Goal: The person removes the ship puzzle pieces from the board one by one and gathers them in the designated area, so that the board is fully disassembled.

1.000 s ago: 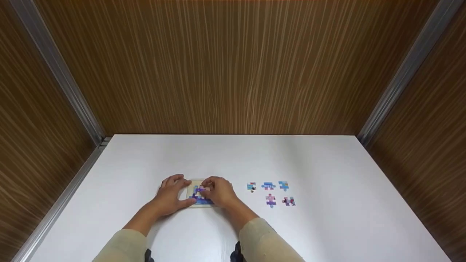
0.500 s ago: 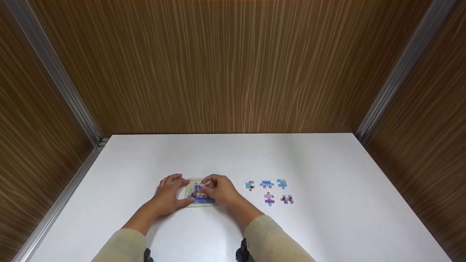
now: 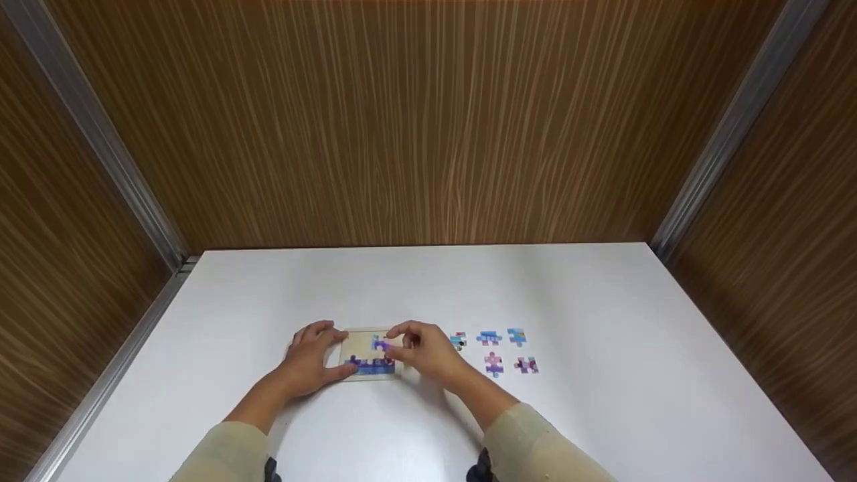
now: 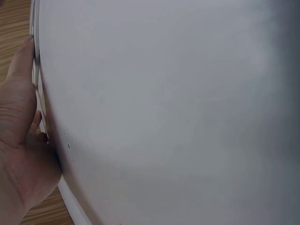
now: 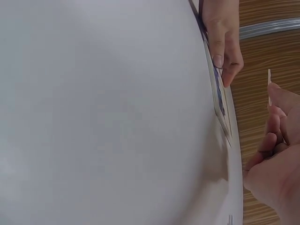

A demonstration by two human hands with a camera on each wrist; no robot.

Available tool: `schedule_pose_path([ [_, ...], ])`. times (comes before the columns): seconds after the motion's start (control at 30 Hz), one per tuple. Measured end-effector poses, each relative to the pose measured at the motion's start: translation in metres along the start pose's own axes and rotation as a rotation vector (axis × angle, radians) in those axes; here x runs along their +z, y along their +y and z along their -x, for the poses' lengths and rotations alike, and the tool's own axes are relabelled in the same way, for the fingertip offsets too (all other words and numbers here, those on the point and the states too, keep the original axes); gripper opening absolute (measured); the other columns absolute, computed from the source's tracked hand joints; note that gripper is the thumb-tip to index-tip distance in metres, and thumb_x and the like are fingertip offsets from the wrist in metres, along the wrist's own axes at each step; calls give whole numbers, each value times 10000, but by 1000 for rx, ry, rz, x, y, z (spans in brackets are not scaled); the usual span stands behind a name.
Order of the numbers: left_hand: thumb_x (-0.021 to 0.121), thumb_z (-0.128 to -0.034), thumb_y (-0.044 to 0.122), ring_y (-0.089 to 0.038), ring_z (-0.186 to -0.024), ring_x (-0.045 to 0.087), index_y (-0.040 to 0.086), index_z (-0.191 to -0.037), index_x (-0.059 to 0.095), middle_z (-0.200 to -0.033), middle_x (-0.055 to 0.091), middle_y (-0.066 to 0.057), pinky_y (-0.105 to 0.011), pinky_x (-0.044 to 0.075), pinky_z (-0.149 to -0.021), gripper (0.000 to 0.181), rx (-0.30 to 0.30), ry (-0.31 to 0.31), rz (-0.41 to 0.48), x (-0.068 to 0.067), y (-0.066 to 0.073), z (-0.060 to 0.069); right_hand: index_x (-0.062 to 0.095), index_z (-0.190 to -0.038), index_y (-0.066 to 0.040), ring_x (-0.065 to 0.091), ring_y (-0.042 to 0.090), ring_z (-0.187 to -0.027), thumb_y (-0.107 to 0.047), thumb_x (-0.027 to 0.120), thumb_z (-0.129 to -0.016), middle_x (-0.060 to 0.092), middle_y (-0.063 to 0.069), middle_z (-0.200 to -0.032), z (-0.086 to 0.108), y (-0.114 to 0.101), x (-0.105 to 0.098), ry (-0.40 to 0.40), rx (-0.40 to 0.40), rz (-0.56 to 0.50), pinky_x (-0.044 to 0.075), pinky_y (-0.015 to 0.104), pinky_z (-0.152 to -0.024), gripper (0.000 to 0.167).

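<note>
In the head view a small wooden puzzle tray [image 3: 358,339] lies on the white table, its lower part filled with joined purple-blue puzzle pieces [image 3: 375,368]. My left hand [image 3: 310,361] rests at the tray's left side, thumb on the lower left corner, index finger by the upper left corner. Over the tray's right part, my right hand [image 3: 428,351] pinches a purple and light blue jigsaw puzzle piece [image 3: 380,345] between thumb and fingers. Seen edge-on in the right wrist view, that piece [image 5: 269,77] is held above the tray [image 5: 220,101], apart from it.
Right of the tray lie several loose jigsaw pieces, among them a blue one [image 3: 516,336], a pink-purple one [image 3: 494,363] and one partly behind my right hand [image 3: 458,340]. Wood-grain panels [image 3: 428,120] stand behind and beside the white table [image 3: 589,301].
My right hand has moved right from the tray's middle, carrying the pinched puzzle piece with it, so more bare tray shows. The left hand has stayed in place.
</note>
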State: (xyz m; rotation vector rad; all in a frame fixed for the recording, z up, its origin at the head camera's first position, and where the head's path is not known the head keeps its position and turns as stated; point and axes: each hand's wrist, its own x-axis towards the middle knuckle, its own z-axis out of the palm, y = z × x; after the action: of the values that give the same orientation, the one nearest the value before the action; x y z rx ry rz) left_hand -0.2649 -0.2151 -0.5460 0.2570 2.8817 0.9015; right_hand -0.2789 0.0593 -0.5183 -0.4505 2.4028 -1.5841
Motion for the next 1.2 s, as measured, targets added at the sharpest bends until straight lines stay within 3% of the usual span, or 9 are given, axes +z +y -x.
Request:
schedule_pose_path([
  [0.27,823,-940,520,-497,-1643,195,145,-1543,564,-1747,322,-181,-726,239,-1305,756,-4,-11,11,0,0,2,780,-1153,-150,492,115,-751,-198,827,-975,567,-54,-817,21,12,-21,-4,-8,45,407,204,-637,190],
  [0.5,827,-935,523,-493,-1652,180,161,-1542,563,-1758,308,-171,-726,236,-1308,755,-11,4,2,-1,0,1,766,-1157,-109,500,138,-814,-144,814,-978,565,-26,-861,32,27,-33,0,-45,165,412,206,-678,188],
  [0.73,832,-929,530,-490,-1653,178,169,-1549,561,-1759,309,-167,-732,230,-1307,768,-13,2,14,5,-1,2,772,-1156,-161,536,153,-882,-164,815,-978,606,-4,-929,46,37,-53,-10,11,259,451,211,-716,183],
  [1.0,820,-938,533,-500,-1648,173,153,-1546,557,-1753,309,-182,-731,236,-1304,764,1,-4,10,5,-2,1,782,-1108,-148,487,135,-817,-138,820,-971,556,-3,-876,59,47,-88,43,39,378,381,210,-656,143],
  [1.2,820,-939,531,-495,-1650,174,157,-1546,557,-1754,310,-178,-724,239,-1306,760,-3,-4,11,3,-2,2,774,-1064,-128,510,142,-824,-71,823,-949,573,13,-880,60,50,-96,47,65,398,396,210,-646,137],
])
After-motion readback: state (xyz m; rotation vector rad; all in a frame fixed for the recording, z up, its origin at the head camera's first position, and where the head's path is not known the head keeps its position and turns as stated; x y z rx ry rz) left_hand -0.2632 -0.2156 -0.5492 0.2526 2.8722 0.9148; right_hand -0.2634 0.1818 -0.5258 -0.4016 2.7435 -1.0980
